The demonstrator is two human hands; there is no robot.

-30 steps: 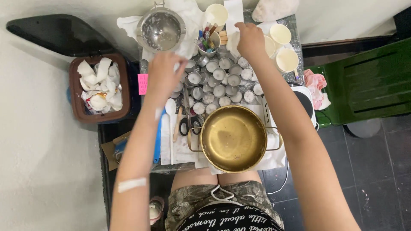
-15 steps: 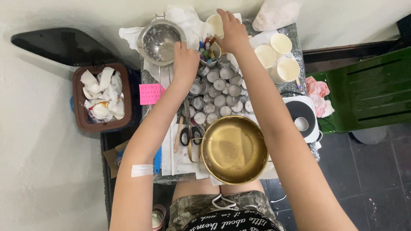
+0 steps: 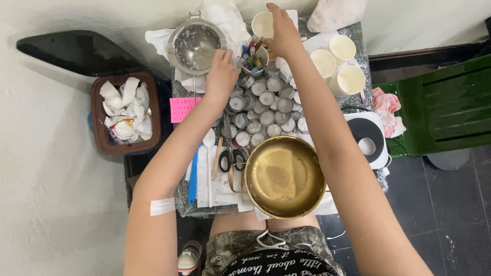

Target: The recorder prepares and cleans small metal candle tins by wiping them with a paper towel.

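The pan (image 3: 284, 177) sits nearest, small tins (image 3: 266, 105) behind it, strainer (image 3: 196, 45) far left.

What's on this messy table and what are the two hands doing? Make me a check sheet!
Surface: small table under crinkly clear wrap, crowded.
Job's things: steel bowl; cup of coloured sticks; white cup; many little silver tins.
Clutter: brass pot, scissors, three paper cups, pink note.
Grippers: left hand rests on the steel bowl's rim; right hand reaches beside the white cup; whether it holds anything is hidden.
Cables: one thin cord below the table's right side.
Surroundings: brown bin of crumpled paper, green chair.
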